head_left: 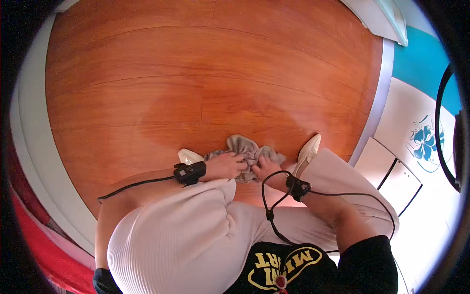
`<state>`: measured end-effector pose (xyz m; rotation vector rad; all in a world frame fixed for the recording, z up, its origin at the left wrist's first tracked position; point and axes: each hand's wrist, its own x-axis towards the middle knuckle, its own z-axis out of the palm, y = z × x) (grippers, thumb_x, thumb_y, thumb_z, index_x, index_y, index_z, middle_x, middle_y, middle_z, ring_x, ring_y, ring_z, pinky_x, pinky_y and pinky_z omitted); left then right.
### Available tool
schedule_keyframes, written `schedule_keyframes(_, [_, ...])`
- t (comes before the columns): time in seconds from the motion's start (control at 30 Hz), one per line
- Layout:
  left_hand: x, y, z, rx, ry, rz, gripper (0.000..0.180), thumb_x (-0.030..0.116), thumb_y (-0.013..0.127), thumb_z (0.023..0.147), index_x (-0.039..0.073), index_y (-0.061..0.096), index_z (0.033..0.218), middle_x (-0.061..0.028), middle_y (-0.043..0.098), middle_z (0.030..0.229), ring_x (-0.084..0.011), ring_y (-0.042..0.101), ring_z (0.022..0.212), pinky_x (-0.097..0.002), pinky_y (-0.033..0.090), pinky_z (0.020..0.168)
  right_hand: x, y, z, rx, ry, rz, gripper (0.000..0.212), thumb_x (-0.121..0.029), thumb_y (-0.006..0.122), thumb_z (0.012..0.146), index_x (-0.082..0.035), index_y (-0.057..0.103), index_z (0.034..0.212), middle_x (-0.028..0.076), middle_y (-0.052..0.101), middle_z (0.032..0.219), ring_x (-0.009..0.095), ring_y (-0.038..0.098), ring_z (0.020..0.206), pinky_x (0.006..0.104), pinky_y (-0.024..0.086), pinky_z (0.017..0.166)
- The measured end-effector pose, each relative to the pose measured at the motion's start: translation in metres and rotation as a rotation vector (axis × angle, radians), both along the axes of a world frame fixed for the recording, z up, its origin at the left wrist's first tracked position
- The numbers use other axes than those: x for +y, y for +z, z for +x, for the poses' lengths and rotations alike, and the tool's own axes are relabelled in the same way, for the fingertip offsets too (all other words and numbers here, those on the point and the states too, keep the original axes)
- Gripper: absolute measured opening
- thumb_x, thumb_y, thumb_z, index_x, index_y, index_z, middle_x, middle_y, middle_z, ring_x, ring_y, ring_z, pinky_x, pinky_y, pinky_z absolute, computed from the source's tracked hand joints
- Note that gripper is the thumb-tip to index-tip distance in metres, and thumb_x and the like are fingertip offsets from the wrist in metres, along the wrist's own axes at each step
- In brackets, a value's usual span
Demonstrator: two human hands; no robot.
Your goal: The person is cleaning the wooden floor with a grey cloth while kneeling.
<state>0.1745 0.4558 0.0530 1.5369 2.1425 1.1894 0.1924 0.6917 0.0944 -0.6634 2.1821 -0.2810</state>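
Observation:
A crumpled grey-brown cloth (241,144) lies bunched on the wooden floor between my feet. My left hand (226,165) presses into its left side with the fingers curled into the folds. From the other side my right hand (267,168) grips the cloth, its fingers bent and close to those of the left. The fingertips of both hands are partly hidden in the fabric. Each wrist carries a black strapped device, the left device (190,173) and the right device (297,188), with black cables running from them.
Reddish-brown floorboards (200,68) stretch ahead. My pale left shoe (189,156) and right shoe (309,148) flank the cloth. A white cabinet (406,105) with a blue flower pattern stands right, white furniture (374,18) at the far right. Red fabric (54,259) lies lower left.

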Motion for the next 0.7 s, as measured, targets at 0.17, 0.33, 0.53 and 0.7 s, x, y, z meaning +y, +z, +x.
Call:
schedule_keyframes(0.17, [0.004,-0.024,-0.068,0.101,0.078,-0.021,0.010,0.019,0.058,0.074,0.009,0.060,0.076,-0.0053,0.056,0.090,-0.0264,0.055,0.091,-0.0405,0.047,0.080,0.004,-0.007,-0.088,0.329,0.145,-0.059,0.032,-0.023,0.064,0.075,-0.014,0.057,0.105,0.015,0.052,0.102,0.036,0.056,0.093,0.0471,0.049,0.075])
schedule_keyframes(0.33, [-0.084,-0.006,-0.223,0.491,0.518,-0.193,0.011,0.012,0.055,0.077,0.012,0.059,0.087,-0.0043,0.055,0.104,-0.0250,0.051,0.103,-0.0367,0.049,0.080,-0.106,0.006,-0.244,0.627,-0.059,-0.208,0.045,-0.022,0.073,0.069,-0.009,0.054,0.108,0.017,0.052,0.103,0.038,0.053,0.096,0.0471,0.047,0.076])
schedule_keyframes(0.53, [-0.058,-0.016,-0.165,0.211,0.536,-0.203,0.015,0.009,0.054,0.078,0.005,0.058,0.092,-0.0110,0.056,0.102,-0.0284,0.052,0.097,-0.0398,0.047,0.078,-0.090,-0.024,-0.179,0.745,-0.123,-0.187,0.030,-0.015,0.063,0.077,-0.007,0.055,0.105,0.019,0.051,0.102,0.039,0.054,0.093,0.0471,0.047,0.074])
schedule_keyframes(0.7, [-0.029,0.010,-0.019,-0.050,0.070,-0.030,0.011,0.019,0.059,0.071,0.009,0.058,0.075,-0.0064,0.053,0.081,-0.0240,0.054,0.087,-0.0348,0.048,0.069,-0.025,-0.011,-0.022,0.290,0.094,-0.271,0.017,-0.017,0.058,0.079,-0.007,0.052,0.092,0.015,0.048,0.087,0.037,0.053,0.081,0.0457,0.044,0.066])
